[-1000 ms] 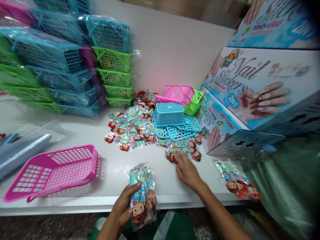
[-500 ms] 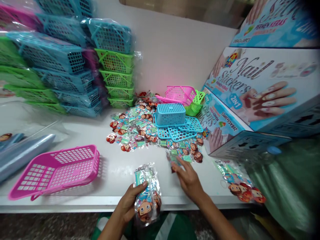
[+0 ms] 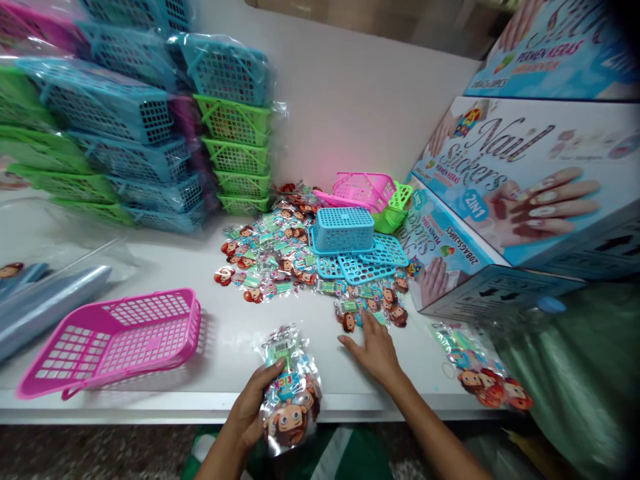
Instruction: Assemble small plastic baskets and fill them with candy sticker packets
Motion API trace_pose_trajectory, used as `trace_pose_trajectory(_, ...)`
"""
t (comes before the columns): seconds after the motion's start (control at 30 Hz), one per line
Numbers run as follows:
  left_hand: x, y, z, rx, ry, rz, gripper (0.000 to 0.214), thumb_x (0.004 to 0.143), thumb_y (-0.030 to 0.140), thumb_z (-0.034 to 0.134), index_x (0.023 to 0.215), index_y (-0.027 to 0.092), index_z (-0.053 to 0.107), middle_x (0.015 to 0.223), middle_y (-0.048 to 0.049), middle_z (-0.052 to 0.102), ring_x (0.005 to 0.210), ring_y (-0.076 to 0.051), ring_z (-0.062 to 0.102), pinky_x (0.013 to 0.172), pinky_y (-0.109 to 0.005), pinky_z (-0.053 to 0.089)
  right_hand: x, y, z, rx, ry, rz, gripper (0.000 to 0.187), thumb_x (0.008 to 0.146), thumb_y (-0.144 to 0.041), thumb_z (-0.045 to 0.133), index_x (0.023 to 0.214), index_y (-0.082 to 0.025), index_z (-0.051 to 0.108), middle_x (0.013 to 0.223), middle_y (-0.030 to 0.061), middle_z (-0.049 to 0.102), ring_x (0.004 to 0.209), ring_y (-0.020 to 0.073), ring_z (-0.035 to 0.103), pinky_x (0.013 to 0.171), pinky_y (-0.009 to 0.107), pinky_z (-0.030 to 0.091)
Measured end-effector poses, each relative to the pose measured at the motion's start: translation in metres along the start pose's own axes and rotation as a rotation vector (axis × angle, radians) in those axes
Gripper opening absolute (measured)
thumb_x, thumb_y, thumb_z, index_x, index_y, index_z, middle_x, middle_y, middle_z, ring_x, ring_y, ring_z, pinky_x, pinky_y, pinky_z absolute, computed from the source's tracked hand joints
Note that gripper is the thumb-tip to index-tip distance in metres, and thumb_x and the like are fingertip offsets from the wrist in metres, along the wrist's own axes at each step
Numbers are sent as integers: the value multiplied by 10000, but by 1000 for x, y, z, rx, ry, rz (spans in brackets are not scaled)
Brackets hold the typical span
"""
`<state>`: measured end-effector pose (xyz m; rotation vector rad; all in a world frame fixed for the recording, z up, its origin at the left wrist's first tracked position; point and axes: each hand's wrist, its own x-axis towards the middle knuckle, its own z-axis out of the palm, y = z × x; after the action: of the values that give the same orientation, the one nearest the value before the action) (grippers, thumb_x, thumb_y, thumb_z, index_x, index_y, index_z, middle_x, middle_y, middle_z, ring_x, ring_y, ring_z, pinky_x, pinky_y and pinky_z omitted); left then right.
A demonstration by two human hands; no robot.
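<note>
My left hand (image 3: 255,400) grips several foil packets (image 3: 290,393) with a cartoon-face design, held over the table's front edge, thumb on top. The packets fan slightly apart at their lower ends. My right hand (image 3: 374,350) is open, its thumb apart from the fingers and nothing held. Its fingertips reach the near edge of a loose pile of similar packets (image 3: 280,267); whether they touch one I cannot tell. To the left stands a pink plastic basket (image 3: 150,343), its open side tilted toward me.
Blue baskets (image 3: 345,230) lie upturned or flat on the pile, with pink (image 3: 363,190) and green baskets (image 3: 393,217) behind. Wrapped basket stacks (image 3: 235,127) rise at the left. Nail sticker boxes (image 3: 530,173) and another packet group (image 3: 485,367) are on the right. Clear film (image 3: 60,300) lies left.
My right hand's fingers were closed over a blurred packet near the pile; now they are spread at the pile's edge. The packets in my left hand have shifted and fan differently.
</note>
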<state>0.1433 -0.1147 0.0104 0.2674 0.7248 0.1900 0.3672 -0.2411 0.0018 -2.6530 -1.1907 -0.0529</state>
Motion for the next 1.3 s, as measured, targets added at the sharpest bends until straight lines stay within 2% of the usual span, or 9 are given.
trace_pose_trajectory(0.13, 1, -2, 7, 56, -43, 51, 177, 754, 224, 683, 849, 93, 612, 759, -115, 709, 685, -242, 687, 725, -369, 527, 0, -7, 21, -195, -9, 46, 486, 906, -399, 432, 1256, -76, 531, 1357, 238, 445, 1257, 387, 383, 972, 513, 345)
trace_pose_trajectory(0.27, 3, -6, 6, 68, -64, 53, 178, 764, 227, 673, 861, 88, 618, 790, -133, 713, 701, -259, 686, 738, -395, 519, -8, -16, 9, -96, 73, -29, 344, 921, -186, 354, 1135, -121, 615, 1249, 177, 567, 1172, 289, 501, 959, 438, 395)
trace_pose_trajectory(0.4, 4, -7, 6, 14, -149, 45, 243, 789, 264, 649, 948, 82, 626, 822, -131, 713, 739, -253, 686, 778, -382, 504, -30, -46, -20, 203, 188, -453, 345, 905, -169, 373, 1175, -205, 584, 1259, 127, 560, 1187, 242, 488, 951, 404, 425)
trace_pose_trajectory(0.57, 0, -5, 3, -194, -279, -78, 469, 820, 501, 554, 1012, 79, 624, 797, -112, 706, 719, -235, 680, 788, -376, 499, -60, -92, -41, 287, -78, -842, 358, 870, -218, 486, 1223, -221, 542, 1181, 107, 601, 1047, 239, 543, 862, 387, 455)
trace_pose_trajectory(0.7, -2, -3, -7, -171, -143, -49, 215, 811, 277, 613, 906, 85, 632, 711, -86, 701, 631, -200, 670, 749, -341, 505, -35, -96, -43, 454, -250, -767, 264, 883, -388, 515, 1085, -254, 619, 1048, 32, 658, 915, 172, 590, 812, 300, 457)
trace_pose_trajectory(0.83, -8, 4, -8, -174, -57, -67, 305, 791, 269, 630, 1023, 73, 605, 835, -142, 716, 820, -286, 684, 805, -409, 496, 43, -95, -21, 145, -24, -396, 320, 953, -343, 373, 1105, -200, 617, 1057, 74, 647, 988, 187, 559, 861, 292, 417)
trace_pose_trajectory(1.0, -15, 11, -10, -189, -21, -5, 327, 775, 271, 653, 1031, 73, 597, 878, -157, 717, 879, -309, 676, 834, -429, 488, 119, -102, 13, 24, 48, -276, 272, 915, -237, 428, 1048, -125, 638, 1094, 166, 607, 1024, 263, 507, 868, 381, 373)
trace_pose_trajectory(1.13, -13, 12, -17, -182, -19, 19, 317, 778, 282, 654, 999, 61, 604, 891, -165, 715, 887, -305, 675, 847, -421, 486, 116, -98, 14, 53, 91, -272, 254, 923, -235, 413, 939, -150, 652, 997, 116, 637, 978, 228, 516, 877, 357, 369)
trace_pose_trajectory(1.3, -6, 13, -16, -110, -40, 102, 302, 782, 255, 653, 1004, 55, 608, 897, -158, 716, 852, -277, 684, 857, -391, 486, 63, -96, -13, 211, 194, -313, 157, 875, -240, 477, 807, -189, 609, 1057, 75, 622, 1021, 230, 511, 910, 393, 384)
